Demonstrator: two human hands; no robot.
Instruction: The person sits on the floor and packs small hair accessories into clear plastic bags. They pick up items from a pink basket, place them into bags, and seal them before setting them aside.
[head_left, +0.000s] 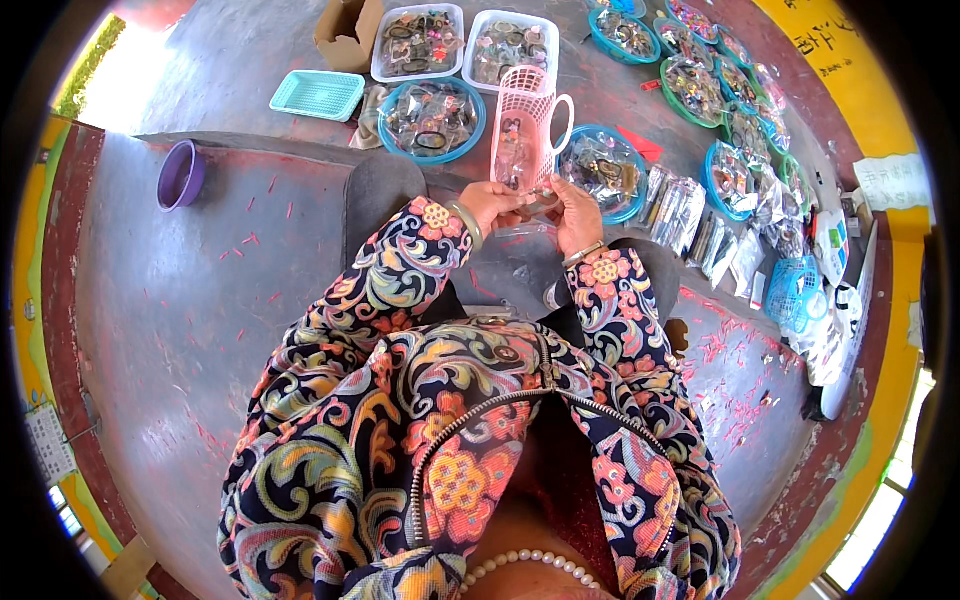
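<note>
The left hand [488, 208] and the right hand [578, 220] are pinching a small clear packet [541, 203] with their fingers. The packet is sitting in between the two hands, and what is inside is looking too tiny to tell. Just past the hands, a pink basket [522, 82] is holding more clear packets [515, 150]. A round blue basket [628, 214] is resting near the right hand. Far out to the left of the left hand, a purple tub [178, 182] is sitting.
</note>
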